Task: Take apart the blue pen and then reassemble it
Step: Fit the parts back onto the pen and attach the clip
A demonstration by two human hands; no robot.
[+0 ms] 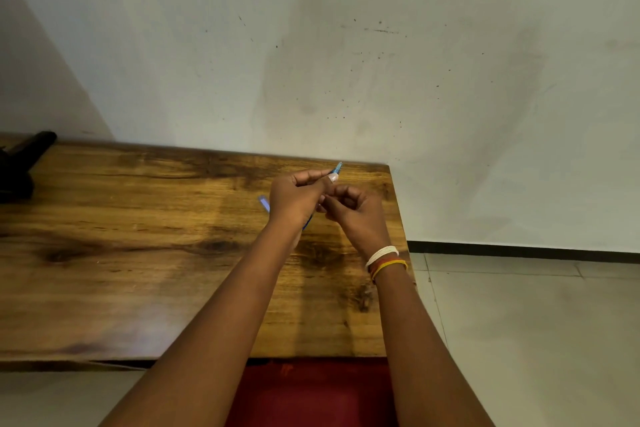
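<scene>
My left hand (pixel 298 199) is closed around the blue pen (pixel 336 168). Its far end sticks out past my thumb near the table's back right corner, and a short blue bit shows below the hand. My right hand (pixel 353 210) is curled right beside the left, fingertips pinched near the pen's middle; what it pinches is hidden. A small pale blue pen part (pixel 264 203) lies on the wooden table (pixel 138 253) just left of my left hand.
A black object (pixel 20 166) sits at the table's far left. The table's right edge runs just right of my right wrist, with tiled floor (pixel 536 322) beyond. A white wall stands behind the table. Red cloth (pixel 311 392) shows below the table's near edge.
</scene>
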